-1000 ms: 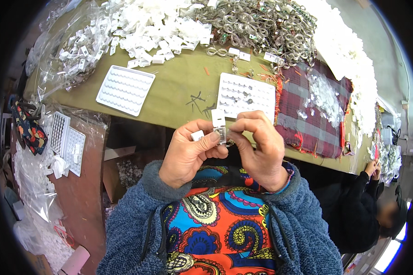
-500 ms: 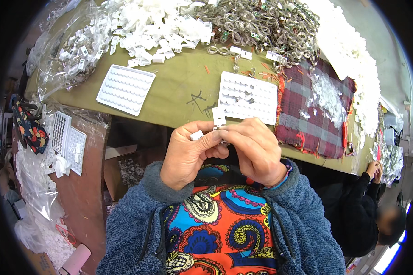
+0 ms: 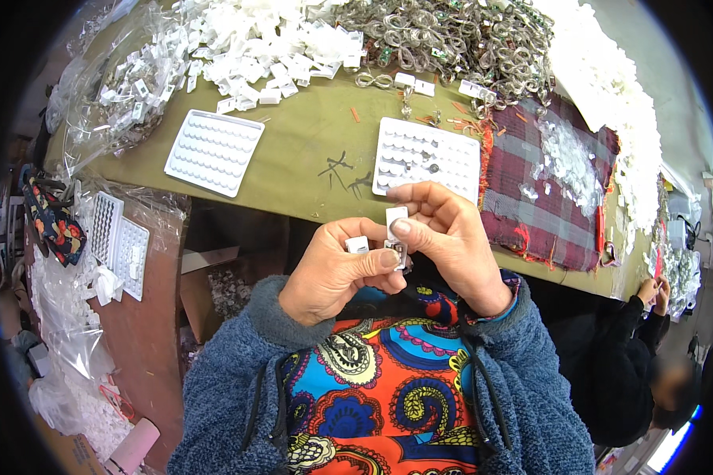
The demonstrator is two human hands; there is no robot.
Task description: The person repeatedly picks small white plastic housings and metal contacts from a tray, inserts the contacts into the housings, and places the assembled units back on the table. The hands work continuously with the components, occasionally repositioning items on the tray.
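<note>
My left hand (image 3: 325,267) is closed, its thumb and fingers pinching a small white plastic housing (image 3: 397,255) with metal-looking parts in it. A second white plastic piece (image 3: 357,245) sticks up between the left thumb and index finger. My right hand (image 3: 459,249) is closed too, thumb and index finger on a small white plastic cover (image 3: 395,214) just above the housing. Whether cover and housing are joined I cannot tell. Beyond the right hand lies a white tray (image 3: 390,131) with small round dark and silvery parts in some of its pockets.
Another white pocketed tray (image 3: 214,152) lies left on the green table (image 3: 293,142). Behind are heaps of white plastic pieces (image 3: 265,39) and coiled grey cables (image 3: 451,43). A plaid cloth (image 3: 515,174) with clear bits lies right. Far right, another person's hands (image 3: 653,293) work.
Both hands have drawn slightly apart and turned. The white cover has moved a little right and down, and the housing in the left fingers now shows its inside.
</note>
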